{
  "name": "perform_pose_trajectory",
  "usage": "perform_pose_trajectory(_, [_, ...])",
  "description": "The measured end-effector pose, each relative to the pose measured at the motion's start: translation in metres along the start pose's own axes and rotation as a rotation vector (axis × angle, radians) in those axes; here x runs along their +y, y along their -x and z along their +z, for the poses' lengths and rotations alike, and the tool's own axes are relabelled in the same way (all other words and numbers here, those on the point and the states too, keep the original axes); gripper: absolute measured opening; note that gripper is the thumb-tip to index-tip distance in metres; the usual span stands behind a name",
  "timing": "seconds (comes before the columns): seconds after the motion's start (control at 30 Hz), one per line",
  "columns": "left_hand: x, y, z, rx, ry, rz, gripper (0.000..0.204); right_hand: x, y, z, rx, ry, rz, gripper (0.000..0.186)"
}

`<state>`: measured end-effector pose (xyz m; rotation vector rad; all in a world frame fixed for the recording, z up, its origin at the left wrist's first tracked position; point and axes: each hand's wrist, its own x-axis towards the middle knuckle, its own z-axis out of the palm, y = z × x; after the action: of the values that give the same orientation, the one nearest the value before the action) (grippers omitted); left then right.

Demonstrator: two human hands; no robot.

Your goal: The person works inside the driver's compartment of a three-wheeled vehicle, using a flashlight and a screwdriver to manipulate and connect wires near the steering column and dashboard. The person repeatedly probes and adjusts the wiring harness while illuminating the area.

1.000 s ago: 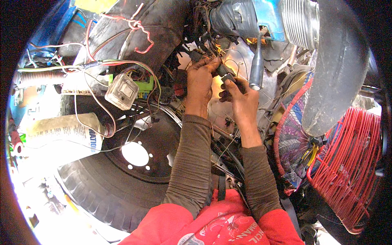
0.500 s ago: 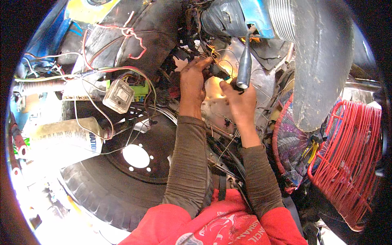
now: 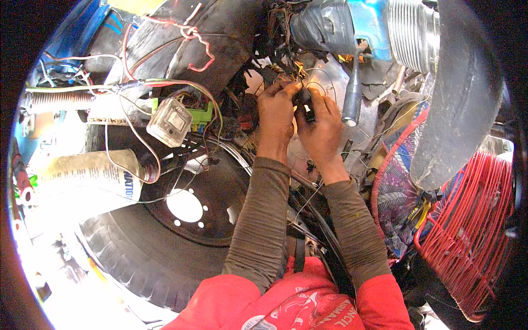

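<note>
My left hand is closed, with thumb and forefinger pinched at a bunch of thin wires, some yellow. Close beside it, my right hand curls around a small black object; what kind it is cannot be made out. The fingertips of both hands nearly meet. Just right of my right hand hangs a dark tapered handle on a bent metal rod, not touched by either hand. Behind the hands is a pale metal panel with loose wires across it.
A large tyre with a wheel lies at lower left. Above it are a pale can, a clear-covered box and trailing wires. A ribbed hose and a grey curved flap hang at upper right; a red-corded chair stands below.
My right hand has moved up and left, bringing the black object to my left fingertips. The surroundings have shifted slightly right in view.
</note>
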<state>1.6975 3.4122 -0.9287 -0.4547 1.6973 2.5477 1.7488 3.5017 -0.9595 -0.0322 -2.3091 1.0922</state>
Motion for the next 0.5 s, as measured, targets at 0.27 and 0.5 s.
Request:
perform_pose_trajectory(0.27, [0.004,0.011,0.001,-0.066,-0.383,0.239,0.011,-0.002,0.001,-0.004,-0.008,-0.033,0.098,0.043])
perform_pose_trajectory(0.5, [0.007,-0.004,-0.005,0.015,-0.219,0.049,0.015,0.004,-0.002,-0.008,0.015,-0.048,-0.013,0.046])
